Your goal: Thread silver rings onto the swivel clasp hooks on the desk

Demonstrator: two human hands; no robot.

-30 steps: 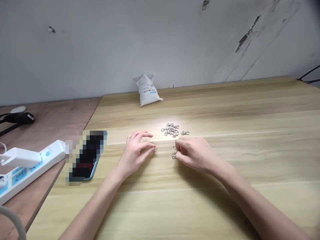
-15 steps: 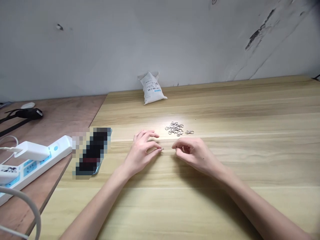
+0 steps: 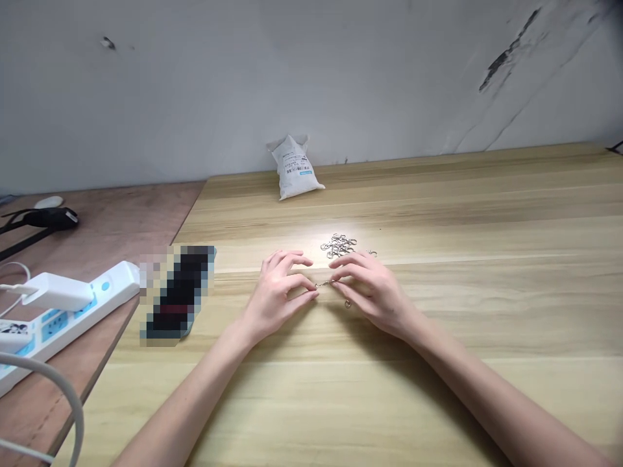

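A short silvery metal keychain (image 3: 324, 283) stretches between my two hands just above the tabletop. My left hand (image 3: 283, 285) pinches its left end between thumb and index finger, with the other fingers raised. At the other end, the thumb and fingertips of my right hand (image 3: 372, 290) are closed on the chain. A small round metal ring (image 3: 347, 303) shows beneath the right thumb; whether it joins the chain I cannot tell. Just beyond the hands lies a pile of similar metal keychains (image 3: 337, 245), partly hidden by the right fingers.
A white labelled packet (image 3: 298, 170) stands near the wall. On the left lie a phone (image 3: 180, 292), blurred by pixelation, and a white power strip (image 3: 124, 279) with a charger (image 3: 63, 293) plugged in. A grey cable (image 3: 73, 395) loops at the lower left. Black straps (image 3: 56, 219) lie behind.
My right hand has moved left to meet the left hand, and its fingers now hold the chain's right end. The chain is drawn out between them. The left hand has barely moved.
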